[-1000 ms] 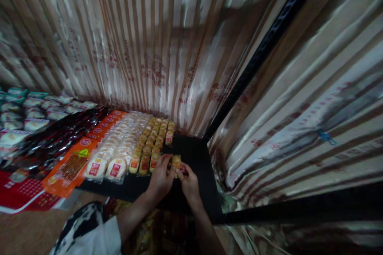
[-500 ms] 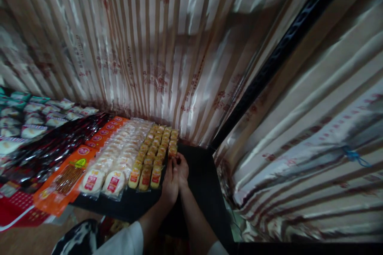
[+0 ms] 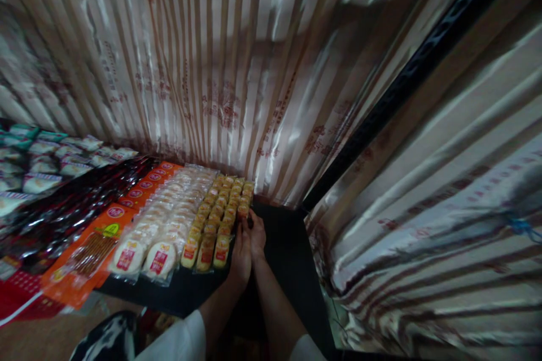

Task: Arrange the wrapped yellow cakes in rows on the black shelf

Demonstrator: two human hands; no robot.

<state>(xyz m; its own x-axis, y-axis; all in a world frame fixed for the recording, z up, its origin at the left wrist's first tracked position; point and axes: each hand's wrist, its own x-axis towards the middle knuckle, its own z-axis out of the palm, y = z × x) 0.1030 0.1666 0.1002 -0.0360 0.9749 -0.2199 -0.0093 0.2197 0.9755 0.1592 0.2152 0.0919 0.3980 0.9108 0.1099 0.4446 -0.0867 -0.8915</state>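
Pinching a small yellow snack packet (image 3: 243,211) with both the left hand (image 3: 240,254) and right hand (image 3: 257,235), fingers pressed together, at the right row's near end on the black shelf (image 3: 292,259).

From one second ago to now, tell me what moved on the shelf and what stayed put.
Both hands went forward from the shelf's near edge: the left hand and right hand carried a small yellow packet up to the end of the fourth row of yellow packets and now press together against it. The round white packets, orange packs and black shelf stayed as they were.
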